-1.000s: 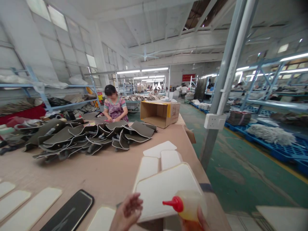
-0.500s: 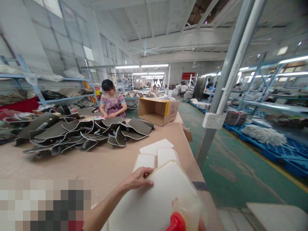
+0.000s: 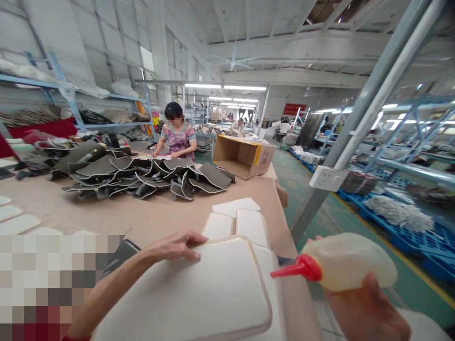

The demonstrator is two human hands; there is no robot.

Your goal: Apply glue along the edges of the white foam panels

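My left hand [image 3: 179, 246] grips the far left edge of a white rounded-corner panel [image 3: 216, 284], thumb on top and the other fingers at the rim. A yellowish band runs along the panel's border. In my right hand [image 3: 369, 308] is a translucent squeeze bottle [image 3: 355, 260], fingers wrapped round it. The bottle lies sideways, its red nozzle pointing left, just off the panel's right side. More white panels [image 3: 251, 226] lie overlapped beneath and beyond the held one.
Dark grey-brown pieces with pale edges [image 3: 149, 177] are heaped across the table [image 3: 156, 213]. An open cardboard box [image 3: 245, 156] stands at the far end. A co-worker [image 3: 177, 137] sits beyond the heap. A metal post [image 3: 330, 194] rises off the table's right edge.
My right hand has raised the bottle up and to the right, into clear sight. The near panel now sits shifted and turned, with my left hand still at its edge; the view has shifted.
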